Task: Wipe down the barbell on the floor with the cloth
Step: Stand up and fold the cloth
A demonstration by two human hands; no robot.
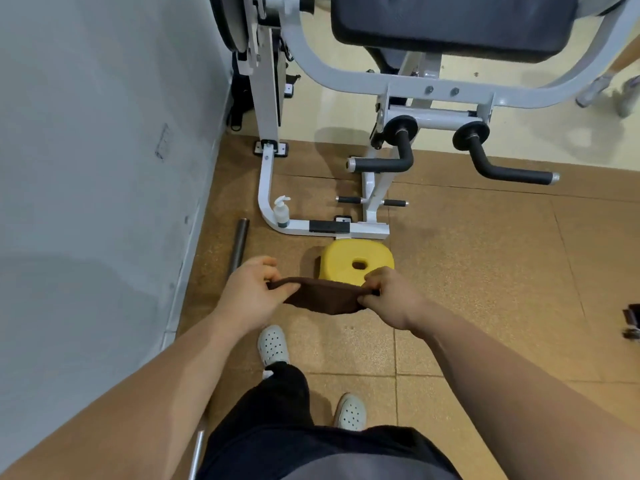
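Observation:
A dark brown cloth is stretched between my two hands at about waist height. My left hand pinches its left end and my right hand pinches its right end. The barbell lies on the floor along the grey wall, a dark steel bar running toward me. Its far end shows beyond my left hand, its middle is hidden by my left arm, and a shiny stretch reappears near my left leg at the bottom.
A white gym machine with black padded handles stands ahead. A yellow plastic stool sits at its base, and a pump bottle stands by the frame. The grey wall is on the left. My feet wear white clogs.

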